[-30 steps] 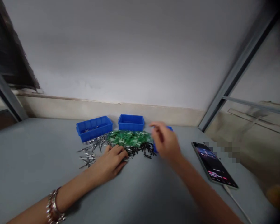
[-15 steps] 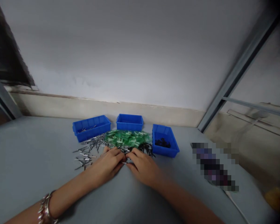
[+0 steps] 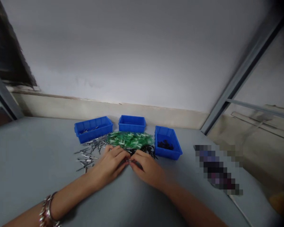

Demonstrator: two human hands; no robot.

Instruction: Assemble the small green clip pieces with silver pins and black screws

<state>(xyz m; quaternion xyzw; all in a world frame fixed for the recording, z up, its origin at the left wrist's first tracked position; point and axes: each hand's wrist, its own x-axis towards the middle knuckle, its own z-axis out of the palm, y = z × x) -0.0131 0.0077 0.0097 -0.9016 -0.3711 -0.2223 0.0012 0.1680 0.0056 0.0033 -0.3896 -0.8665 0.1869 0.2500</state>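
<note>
My left hand [image 3: 115, 160] is closed in a pinch on a small metal rod [image 3: 129, 161], just in front of the heaped parts. From the other side, my right hand [image 3: 145, 165] pinches the same spot with thumb and forefinger. The fingertips of both hands nearly meet, and most of the rod is hidden between them. Beyond the hands lies a pile of translucent green plastic pieces [image 3: 130, 140]. Loose silver metal rods [image 3: 98, 145] are spread to the left of it. Thin black pieces [image 3: 150, 150] lie at its right edge, partly behind my right hand.
Three blue bins stand behind and beside the piles: the left bin [image 3: 94, 134] holds a few rods, the middle bin [image 3: 132, 127] shows no contents, and the right bin [image 3: 169, 154] holds black pieces. A blurred-out object [image 3: 217, 170] with a white cable lies at right.
My hands have drawn slightly closer, and their fingertips now meet around the small metal rod. The longer rod ends seen near the fingers earlier no longer show. Bins and piles are unmoved.
</note>
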